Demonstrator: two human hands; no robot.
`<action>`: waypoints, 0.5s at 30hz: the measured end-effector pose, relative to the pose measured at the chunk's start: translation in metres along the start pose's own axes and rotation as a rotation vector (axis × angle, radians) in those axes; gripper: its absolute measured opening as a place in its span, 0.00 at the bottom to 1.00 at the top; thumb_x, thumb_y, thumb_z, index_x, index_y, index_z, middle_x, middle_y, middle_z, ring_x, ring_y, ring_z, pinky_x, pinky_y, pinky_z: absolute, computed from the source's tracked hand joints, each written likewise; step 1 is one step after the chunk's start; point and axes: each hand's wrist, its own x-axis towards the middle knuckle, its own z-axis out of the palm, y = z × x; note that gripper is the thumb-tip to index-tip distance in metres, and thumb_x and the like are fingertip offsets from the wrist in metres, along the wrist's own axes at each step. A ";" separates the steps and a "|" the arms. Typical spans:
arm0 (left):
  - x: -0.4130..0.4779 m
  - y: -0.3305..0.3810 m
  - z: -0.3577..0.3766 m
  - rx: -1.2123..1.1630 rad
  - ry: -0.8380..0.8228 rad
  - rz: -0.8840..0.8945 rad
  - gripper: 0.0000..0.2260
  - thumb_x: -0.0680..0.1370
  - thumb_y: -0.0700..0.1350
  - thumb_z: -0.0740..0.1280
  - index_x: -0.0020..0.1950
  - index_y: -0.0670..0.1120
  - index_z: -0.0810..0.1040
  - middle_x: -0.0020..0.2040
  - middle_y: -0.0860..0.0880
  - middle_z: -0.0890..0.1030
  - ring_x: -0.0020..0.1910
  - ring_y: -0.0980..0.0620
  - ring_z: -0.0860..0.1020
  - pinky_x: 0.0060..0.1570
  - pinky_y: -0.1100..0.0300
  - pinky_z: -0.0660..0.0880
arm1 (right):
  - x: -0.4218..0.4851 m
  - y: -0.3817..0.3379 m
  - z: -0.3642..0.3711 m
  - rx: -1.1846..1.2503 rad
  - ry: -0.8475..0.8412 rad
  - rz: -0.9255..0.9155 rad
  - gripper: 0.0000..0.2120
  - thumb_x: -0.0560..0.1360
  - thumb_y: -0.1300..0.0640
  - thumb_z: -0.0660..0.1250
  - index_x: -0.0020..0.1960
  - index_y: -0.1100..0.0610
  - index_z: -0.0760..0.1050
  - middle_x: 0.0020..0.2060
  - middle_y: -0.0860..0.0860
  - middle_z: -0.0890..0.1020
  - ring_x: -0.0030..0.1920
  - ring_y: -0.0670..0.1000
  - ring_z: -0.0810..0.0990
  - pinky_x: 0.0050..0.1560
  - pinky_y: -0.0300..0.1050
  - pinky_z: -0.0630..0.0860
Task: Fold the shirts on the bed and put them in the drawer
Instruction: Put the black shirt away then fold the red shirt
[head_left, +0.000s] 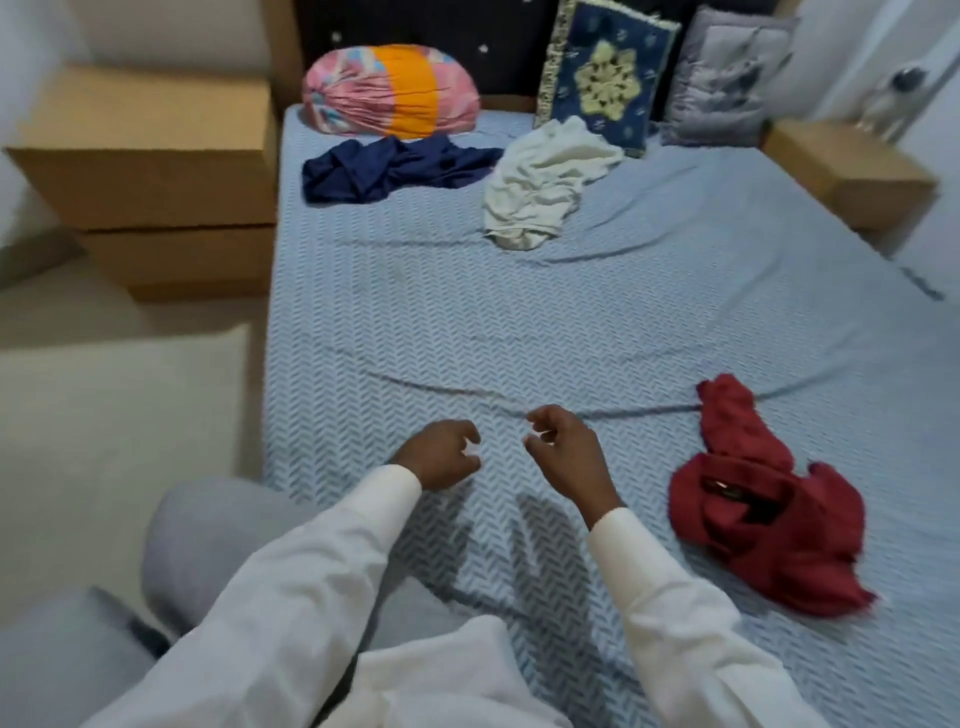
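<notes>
Three crumpled shirts lie on the bed (597, 332), which has a light blue patterned sheet. A red shirt (763, 514) is at the near right, a white shirt (540, 187) in the far middle, and a navy shirt (384, 169) at the far left. My left hand (441, 454) and my right hand (561, 449) hover side by side above the sheet near the bed's front edge, fingers loosely curled and holding nothing. The red shirt is about a forearm's length to the right of my right hand.
A wooden drawer unit (166, 171) stands left of the bed, both drawers closed. Another wooden nightstand (852, 171) is at the far right. A pink and orange bundle (389, 93), a blue cushion (602, 78) and a grey pillow (722, 78) line the headboard.
</notes>
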 end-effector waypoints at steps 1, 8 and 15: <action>0.010 0.015 0.017 0.082 -0.049 0.037 0.19 0.78 0.51 0.68 0.68 0.49 0.74 0.65 0.46 0.76 0.63 0.46 0.75 0.59 0.56 0.71 | -0.003 0.020 -0.014 -0.050 0.035 0.068 0.15 0.74 0.55 0.71 0.61 0.51 0.77 0.57 0.50 0.80 0.53 0.49 0.79 0.57 0.48 0.77; 0.016 0.010 0.068 0.347 -0.109 0.188 0.20 0.78 0.51 0.66 0.70 0.54 0.73 0.73 0.49 0.67 0.72 0.45 0.66 0.67 0.50 0.66 | -0.018 0.113 -0.060 -0.409 0.220 0.450 0.23 0.69 0.51 0.72 0.64 0.52 0.76 0.66 0.58 0.72 0.66 0.62 0.68 0.67 0.51 0.65; 0.013 -0.030 0.036 -0.240 0.009 0.010 0.14 0.77 0.49 0.72 0.62 0.50 0.79 0.56 0.51 0.82 0.56 0.52 0.80 0.57 0.59 0.75 | -0.020 0.135 -0.057 -0.317 0.369 0.617 0.17 0.71 0.60 0.69 0.59 0.52 0.76 0.63 0.58 0.67 0.54 0.65 0.77 0.61 0.55 0.73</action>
